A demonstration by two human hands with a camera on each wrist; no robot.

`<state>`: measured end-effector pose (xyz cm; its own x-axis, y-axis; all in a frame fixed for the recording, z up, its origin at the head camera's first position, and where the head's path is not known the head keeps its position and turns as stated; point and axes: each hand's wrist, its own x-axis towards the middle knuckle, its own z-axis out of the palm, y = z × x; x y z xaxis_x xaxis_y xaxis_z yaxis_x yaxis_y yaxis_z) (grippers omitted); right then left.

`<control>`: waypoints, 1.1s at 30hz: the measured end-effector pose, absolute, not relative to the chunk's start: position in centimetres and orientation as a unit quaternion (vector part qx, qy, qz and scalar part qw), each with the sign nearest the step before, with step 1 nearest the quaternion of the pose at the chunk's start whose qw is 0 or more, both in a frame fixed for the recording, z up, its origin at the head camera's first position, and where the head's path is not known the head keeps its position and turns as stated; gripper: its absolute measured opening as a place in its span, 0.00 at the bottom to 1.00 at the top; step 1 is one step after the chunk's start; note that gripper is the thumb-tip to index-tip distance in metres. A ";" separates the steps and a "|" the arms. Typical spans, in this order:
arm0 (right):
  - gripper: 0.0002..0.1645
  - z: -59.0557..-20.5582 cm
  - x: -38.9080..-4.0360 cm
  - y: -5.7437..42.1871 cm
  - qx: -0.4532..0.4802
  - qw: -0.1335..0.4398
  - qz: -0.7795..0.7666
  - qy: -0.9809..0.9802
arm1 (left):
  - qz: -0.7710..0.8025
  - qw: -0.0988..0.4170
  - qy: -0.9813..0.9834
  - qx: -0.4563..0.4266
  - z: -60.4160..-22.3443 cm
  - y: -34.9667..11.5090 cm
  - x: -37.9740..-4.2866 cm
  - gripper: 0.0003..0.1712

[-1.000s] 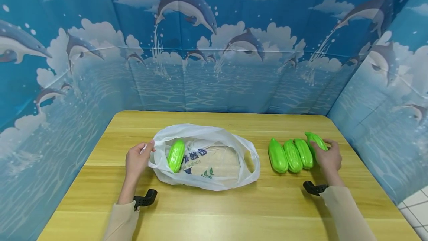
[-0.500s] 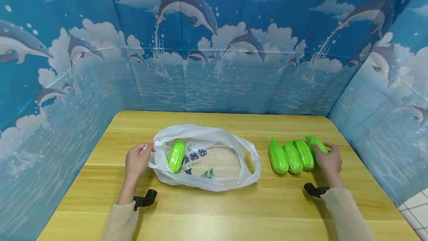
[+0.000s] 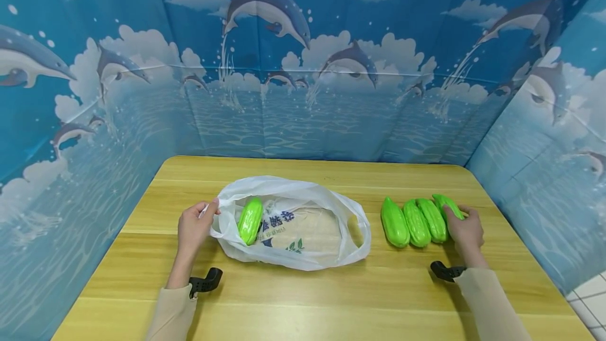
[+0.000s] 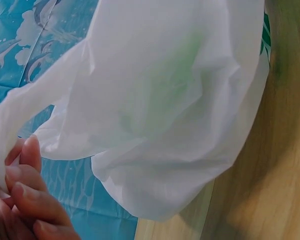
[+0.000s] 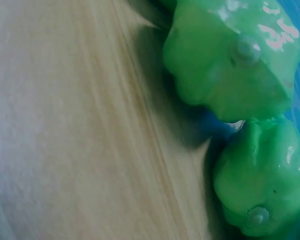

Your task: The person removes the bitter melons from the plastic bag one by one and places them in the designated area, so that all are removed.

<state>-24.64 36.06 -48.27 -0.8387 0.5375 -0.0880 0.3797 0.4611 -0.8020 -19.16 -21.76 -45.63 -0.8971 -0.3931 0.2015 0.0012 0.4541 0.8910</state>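
Note:
My left hand (image 3: 195, 225) pinches the left handle of a white plastic bag (image 3: 303, 263) that lies with its mouth spread. In the left wrist view, curled fingers (image 4: 27, 185) hold the thin plastic strip. One glossy green bitter melon (image 3: 250, 221) is inside the bag, showing faintly through its side. At the right of the table my right hand (image 3: 467, 230) grips the rightmost bitter melon (image 3: 447, 205), partly hidden by the fingers. It stands beside a row of similar bitter melons (image 3: 416, 223). Ribbed melon ends (image 5: 235, 55) fill the upper right of the right wrist view; no hand shows there.
The wooden table (image 3: 303, 299) carries the bag left of centre and the melons on the right. A blue dolphin-print curtain (image 3: 303, 120) hangs along the back and both sides. A black wrist mount (image 3: 206, 280) sits on each arm.
My right hand and its bitter melon have come down slightly, toward the near side, beside the row. My left hand stays on the bag handle.

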 end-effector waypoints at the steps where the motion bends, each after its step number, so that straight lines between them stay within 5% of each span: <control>1: 0.46 -48.3 -24.7 36.0 -0.269 0.089 0.444 -0.850 | -0.509 0.193 -0.831 0.118 -45.6 -21.8 -19.2 0.27; 33: 0.55 -48.0 -24.5 36.3 -0.267 0.055 0.439 -0.856 | -0.496 0.206 -0.835 0.119 -45.4 -21.7 -19.1 0.25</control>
